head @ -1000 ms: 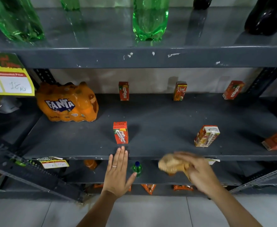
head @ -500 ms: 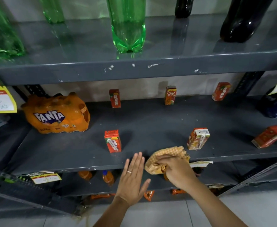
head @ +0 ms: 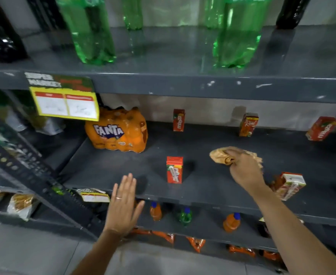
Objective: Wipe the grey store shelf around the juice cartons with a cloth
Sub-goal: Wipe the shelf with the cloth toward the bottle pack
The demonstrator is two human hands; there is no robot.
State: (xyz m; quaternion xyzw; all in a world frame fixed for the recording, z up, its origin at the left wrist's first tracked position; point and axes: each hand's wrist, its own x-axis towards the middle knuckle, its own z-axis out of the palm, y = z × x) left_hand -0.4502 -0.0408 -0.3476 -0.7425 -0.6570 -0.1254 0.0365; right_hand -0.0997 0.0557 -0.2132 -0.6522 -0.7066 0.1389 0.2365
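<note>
Cloth [head: 221, 156] has moved deeper onto the shelf [head: 212, 187].

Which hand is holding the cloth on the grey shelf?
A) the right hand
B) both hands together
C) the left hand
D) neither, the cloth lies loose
A: the right hand clutches the bunched cloth on the shelf, while the left hand is open and empty.
</note>
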